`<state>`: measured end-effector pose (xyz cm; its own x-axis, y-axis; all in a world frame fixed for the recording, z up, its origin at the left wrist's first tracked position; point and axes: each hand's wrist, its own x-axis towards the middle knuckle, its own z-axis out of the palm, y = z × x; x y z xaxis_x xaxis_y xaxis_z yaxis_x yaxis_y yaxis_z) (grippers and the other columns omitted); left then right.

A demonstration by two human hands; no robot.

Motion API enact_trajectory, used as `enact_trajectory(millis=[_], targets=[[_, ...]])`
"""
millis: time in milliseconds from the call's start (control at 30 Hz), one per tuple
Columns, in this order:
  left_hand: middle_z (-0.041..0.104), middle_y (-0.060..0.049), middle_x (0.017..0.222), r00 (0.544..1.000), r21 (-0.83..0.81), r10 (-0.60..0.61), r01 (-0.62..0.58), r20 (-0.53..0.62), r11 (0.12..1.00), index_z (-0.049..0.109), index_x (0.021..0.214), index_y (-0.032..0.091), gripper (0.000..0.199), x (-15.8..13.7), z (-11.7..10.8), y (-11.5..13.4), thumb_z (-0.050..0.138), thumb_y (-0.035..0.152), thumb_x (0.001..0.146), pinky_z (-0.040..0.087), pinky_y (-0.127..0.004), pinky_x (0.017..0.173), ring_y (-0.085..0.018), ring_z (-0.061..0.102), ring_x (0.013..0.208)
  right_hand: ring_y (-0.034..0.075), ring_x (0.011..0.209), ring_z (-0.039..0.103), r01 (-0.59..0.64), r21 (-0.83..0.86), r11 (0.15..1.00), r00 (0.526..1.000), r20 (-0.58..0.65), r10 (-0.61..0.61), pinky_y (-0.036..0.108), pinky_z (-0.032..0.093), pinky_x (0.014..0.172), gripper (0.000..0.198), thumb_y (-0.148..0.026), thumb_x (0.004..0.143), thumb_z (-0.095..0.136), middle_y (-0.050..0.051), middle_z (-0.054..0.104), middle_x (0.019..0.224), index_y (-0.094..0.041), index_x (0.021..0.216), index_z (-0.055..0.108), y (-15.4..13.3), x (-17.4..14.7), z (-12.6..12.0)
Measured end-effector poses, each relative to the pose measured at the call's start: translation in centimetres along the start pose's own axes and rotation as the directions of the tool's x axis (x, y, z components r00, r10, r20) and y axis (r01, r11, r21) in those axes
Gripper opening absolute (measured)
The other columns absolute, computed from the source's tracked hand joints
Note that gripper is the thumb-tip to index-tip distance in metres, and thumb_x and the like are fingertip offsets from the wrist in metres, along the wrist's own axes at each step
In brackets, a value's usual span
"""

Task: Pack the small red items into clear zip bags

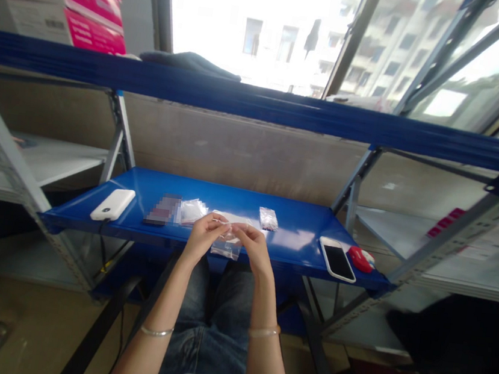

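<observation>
Both my hands meet in front of me at the near edge of the blue shelf, pinching the top of a small clear plastic bag [226, 248]. My left hand [205, 234] grips its left side with thumb and fingers, and my right hand [252, 240] its right side. The lower part of the bag hangs below my fingers, over the shelf's edge. Whether anything is inside cannot be made out. Just beyond my left hand lies a pile of clear bags [193, 210]. Past my right hand rests a small filled bag [268, 218]. A white sheet [245, 220] lies partly behind my hands.
The blue shelf [304, 218] carries a white power bank [113, 204] with a cable at left and a blurred-out dark item [163, 210]. At right are a phone [337, 259] and a red-and-white object [361, 259]. A blue upper beam [260, 100] crosses above.
</observation>
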<state>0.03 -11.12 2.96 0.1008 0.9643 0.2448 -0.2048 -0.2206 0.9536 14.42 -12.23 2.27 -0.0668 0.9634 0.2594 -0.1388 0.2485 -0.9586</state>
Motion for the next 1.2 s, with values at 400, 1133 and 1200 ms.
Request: enact_trajectory(millis=[400, 1133, 1200], targets=[[0.069, 0.000, 0.068, 0.987, -0.004, 0.136, -0.136, -0.084, 0.991, 0.049, 0.123, 0.018, 0.060, 0.0, 0.0, 0.2, 0.072, 0.035, 0.070, 0.052, -0.024, 0.056, -0.014, 0.065, 0.057, 0.012, 0.059, 0.057, -0.034, 0.004, 0.999, 0.990, 0.138, 0.033, 0.023, 0.046, 0.051, 0.035, -0.034, 0.065, 0.074, 0.000, 0.064, 0.070, -0.019, 0.096, 0.068, 0.2, -0.1, -0.9], [0.069, -0.004, 0.069, 0.973, 0.214, 0.001, -0.052, 0.232, 0.975, 0.069, 0.073, 0.015, 0.029, 0.1, -0.8, -0.3, 0.065, 0.044, 0.075, 0.049, -0.027, 0.068, -0.017, 0.064, 0.068, 0.011, 0.053, 0.055, -0.010, 0.028, 1.000, 0.999, 0.031, 0.009, 0.021, 0.044, 0.045, 0.031, -0.040, 0.066, 0.072, -0.001, 0.061, 0.065, -0.019, 0.089, 0.067, -0.1, 0.0, -0.9], [0.069, -0.005, 0.069, 0.976, 0.207, 0.013, -0.060, 0.218, 0.976, 0.070, 0.073, 0.014, 0.029, 0.2, -0.8, -0.4, 0.065, 0.043, 0.075, 0.048, -0.027, 0.068, -0.017, 0.063, 0.068, 0.012, 0.058, 0.058, -0.040, 0.023, 0.999, 0.998, 0.056, 0.039, 0.020, 0.044, 0.045, 0.029, -0.042, 0.068, 0.070, 0.000, 0.062, 0.067, -0.018, 0.084, 0.065, -0.4, -0.2, -1.0]])
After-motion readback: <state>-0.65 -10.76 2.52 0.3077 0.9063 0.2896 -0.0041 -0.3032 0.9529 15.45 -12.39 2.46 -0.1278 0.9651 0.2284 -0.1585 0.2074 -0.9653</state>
